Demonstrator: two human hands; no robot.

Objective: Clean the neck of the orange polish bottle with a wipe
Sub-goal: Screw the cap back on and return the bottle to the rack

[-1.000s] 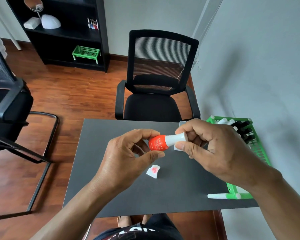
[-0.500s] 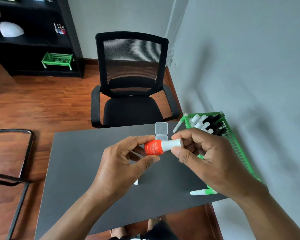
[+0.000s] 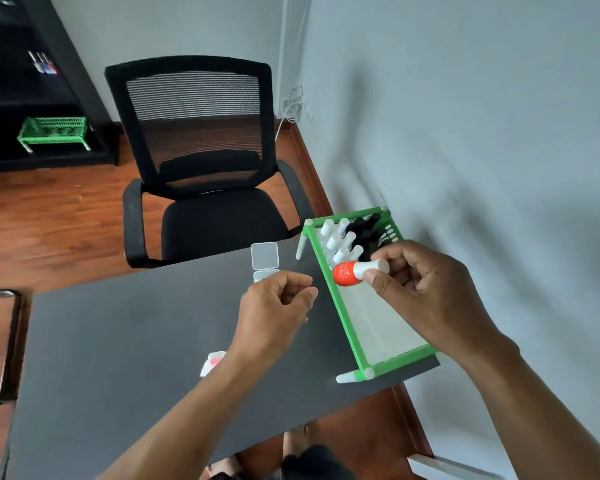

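My right hand (image 3: 426, 289) holds the orange polish bottle (image 3: 347, 273) by its white cap, lying sideways above the green rack (image 3: 347, 327) at the table's right side. My left hand (image 3: 274, 311) hovers over the dark table (image 3: 118, 341), left of the bottle, fingers loosely curled with nothing in them. A used white wipe (image 3: 212, 362) with an orange stain lies on the table, partly hidden behind my left forearm.
The green rack holds several white-capped and black-capped bottles at its far end. A small clear plastic box (image 3: 264, 259) stands open near the table's far edge. A black office chair (image 3: 205, 188) sits behind the table, a grey wall on the right.
My left hand let go of the bottle and drew back left. My right hand carried the bottle right, over the green rack. The camera view swung to the right.
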